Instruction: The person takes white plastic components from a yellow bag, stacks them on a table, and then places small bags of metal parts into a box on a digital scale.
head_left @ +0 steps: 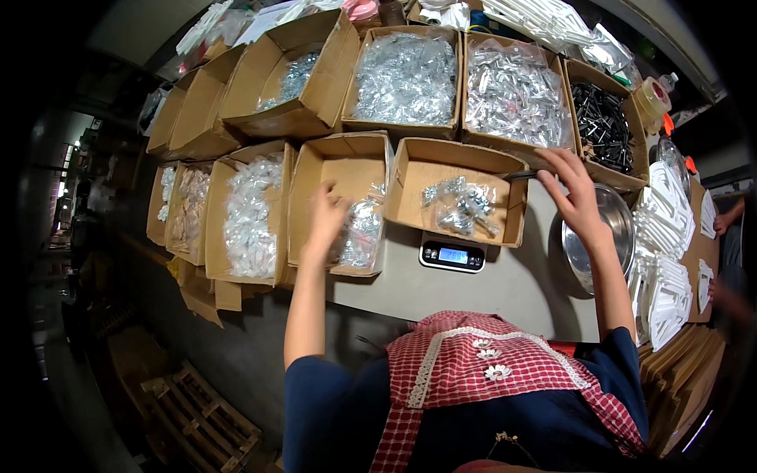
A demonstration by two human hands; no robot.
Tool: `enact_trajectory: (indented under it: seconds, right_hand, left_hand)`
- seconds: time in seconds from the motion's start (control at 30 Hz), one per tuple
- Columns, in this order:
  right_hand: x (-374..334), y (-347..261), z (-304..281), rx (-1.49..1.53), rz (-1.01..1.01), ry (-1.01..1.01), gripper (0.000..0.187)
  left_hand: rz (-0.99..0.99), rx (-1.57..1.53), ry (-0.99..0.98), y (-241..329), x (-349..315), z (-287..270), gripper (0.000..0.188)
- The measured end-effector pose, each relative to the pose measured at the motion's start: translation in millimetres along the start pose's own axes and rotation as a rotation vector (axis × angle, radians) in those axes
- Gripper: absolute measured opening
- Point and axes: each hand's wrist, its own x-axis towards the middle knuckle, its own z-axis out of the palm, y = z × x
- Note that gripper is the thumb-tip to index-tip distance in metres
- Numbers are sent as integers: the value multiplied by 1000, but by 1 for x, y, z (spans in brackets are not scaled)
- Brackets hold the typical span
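Note:
My left hand (327,214) is over a cardboard box (335,162) that holds small clear bags of metal parts (363,230). Motion smears its fingers, so I cannot tell whether they grip anything. My right hand (577,197) pinches a slim black piece (520,175) at the right rim of another cardboard box (410,193). Inside that box lie several clear bags of silvery hardware (464,203). A digital scale (453,255) with a lit display pokes out from under its front side. Close to my right forearm stands a round metal bowl (620,217).
Behind are boxes of bagged metal parts (406,79), bagged white parts (516,91) and loose black parts (603,126). More bag-filled boxes (252,217) stand left. White plastic pieces (662,296) are stacked at the right, near another person's hand (724,221). A wooden pallet (201,418) lies lower left.

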Motion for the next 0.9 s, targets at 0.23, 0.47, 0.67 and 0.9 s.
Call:
enact_trajectory:
  seconds: [0.23,0.47,0.67,0.9]
  right_hand:
    - [-5,-44,12,8,-127,-136,16]
    - [-47,-78,26,224,204,-44,17]
    - [-113,-120,99,697,570,241,22]
    - [-195,-150,241,788,991,144,18]
  left_hand:
    - [-51,498,-305,21,53,50,40]
    - [-262,-788,-239,34,26,-3,8]
    - [-150,-891,-32,14,21,-124,6]
    - [-107,688,24,-86,62,-190,47]
